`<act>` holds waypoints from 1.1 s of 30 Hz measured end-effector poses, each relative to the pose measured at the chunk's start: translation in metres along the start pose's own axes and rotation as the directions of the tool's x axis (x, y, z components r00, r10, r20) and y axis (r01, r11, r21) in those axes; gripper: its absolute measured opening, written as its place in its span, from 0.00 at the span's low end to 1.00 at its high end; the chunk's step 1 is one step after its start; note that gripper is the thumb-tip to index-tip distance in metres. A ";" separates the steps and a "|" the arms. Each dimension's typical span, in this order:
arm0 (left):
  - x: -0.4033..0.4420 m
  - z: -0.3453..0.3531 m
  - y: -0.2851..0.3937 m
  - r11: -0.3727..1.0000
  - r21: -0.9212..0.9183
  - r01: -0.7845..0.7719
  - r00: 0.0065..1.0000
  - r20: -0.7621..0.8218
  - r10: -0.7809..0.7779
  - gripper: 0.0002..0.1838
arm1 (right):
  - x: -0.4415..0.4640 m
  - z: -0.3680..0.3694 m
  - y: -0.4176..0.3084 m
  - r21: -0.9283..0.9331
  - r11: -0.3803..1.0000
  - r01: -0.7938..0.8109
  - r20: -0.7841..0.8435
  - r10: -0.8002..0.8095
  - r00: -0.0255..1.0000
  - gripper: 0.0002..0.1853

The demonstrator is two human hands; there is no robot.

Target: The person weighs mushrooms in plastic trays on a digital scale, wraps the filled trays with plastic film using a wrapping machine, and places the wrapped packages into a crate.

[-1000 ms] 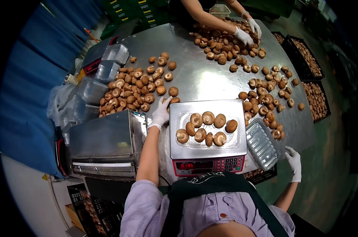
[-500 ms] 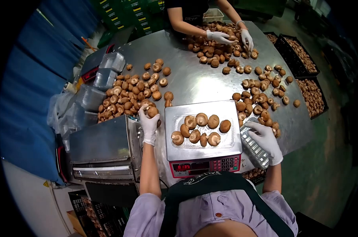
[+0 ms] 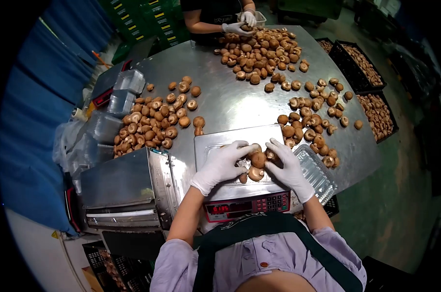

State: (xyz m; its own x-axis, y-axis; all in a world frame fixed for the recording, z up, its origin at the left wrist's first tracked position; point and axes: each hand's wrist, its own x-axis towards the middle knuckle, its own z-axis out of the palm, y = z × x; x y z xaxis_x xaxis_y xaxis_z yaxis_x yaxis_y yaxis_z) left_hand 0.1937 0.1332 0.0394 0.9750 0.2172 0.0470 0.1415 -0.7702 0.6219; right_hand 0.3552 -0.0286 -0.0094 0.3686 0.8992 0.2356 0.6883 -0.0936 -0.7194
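Note:
Both my gloved hands are over the steel platform [image 3: 208, 142] of a red electronic scale [image 3: 230, 208], curled around a cluster of brown mushrooms [image 3: 258, 159]. My left hand [image 3: 220, 166] closes on the cluster from the left, thumb low and fingers across the top. From the right, my right hand [image 3: 292, 171] presses its fingers and thumb against the same mushrooms. Some of them are hidden behind my fingers. A clear plastic tray [image 3: 318, 170] lies on the table beside my right hand, right of the scale.
Mushroom piles lie at left [image 3: 150, 119], right [image 3: 318, 121] and far side [image 3: 264, 53], where another person's gloved hands [image 3: 240, 28] hold a mushroom. Stacked clear trays [image 3: 106, 124] and a metal machine [image 3: 118, 180] stand left. Black crates [image 3: 359, 65] of mushrooms stand beyond the right edge.
My left hand came from the left pile onto the scale. My right hand let go of the clear tray. The spread-out mushrooms are now gathered together. The other person's hands moved left.

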 end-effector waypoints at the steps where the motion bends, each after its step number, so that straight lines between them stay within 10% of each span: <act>1: -0.001 -0.008 0.007 0.994 0.041 0.098 0.995 -0.014 -0.097 0.32 | -0.006 -0.005 -0.006 -0.014 1.000 0.018 -0.023 -0.018 1.000 0.28; 6: -0.017 -0.004 -0.027 0.948 -0.262 0.181 0.853 -0.438 -0.284 0.24 | -0.033 0.002 0.006 0.017 0.998 0.054 -0.145 -0.051 0.988 0.30; 10: -0.032 0.004 -0.094 0.675 -0.706 0.214 0.370 -0.581 -0.725 0.13 | -0.051 0.004 0.016 0.060 0.994 0.094 -0.167 -0.083 0.983 0.31; 13: -0.057 0.031 -0.173 0.693 -0.641 0.330 0.212 -0.665 -0.716 0.12 | -0.059 0.002 0.017 0.067 0.994 0.087 -0.163 -0.075 0.984 0.34; 18: -0.089 0.069 -0.196 0.674 -0.135 0.726 0.475 -0.610 -0.634 0.11 | -0.067 -0.003 0.020 0.139 0.990 0.019 -0.152 0.003 0.988 0.36; 33: -0.099 0.070 -0.150 0.539 -0.080 0.839 0.434 -0.499 -0.750 0.17 | -0.027 -0.006 -0.009 0.025 0.991 0.129 -0.164 -0.123 0.979 0.30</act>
State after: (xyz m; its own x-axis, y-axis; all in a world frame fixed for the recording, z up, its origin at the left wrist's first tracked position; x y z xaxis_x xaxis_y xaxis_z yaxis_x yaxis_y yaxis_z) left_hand 0.0882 0.1857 -0.1129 0.2318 0.9712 -0.0558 0.8803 -0.1851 0.4367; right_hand 0.3423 -0.0549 -0.0053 0.3786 0.8216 0.4262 0.7140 0.0337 -0.6993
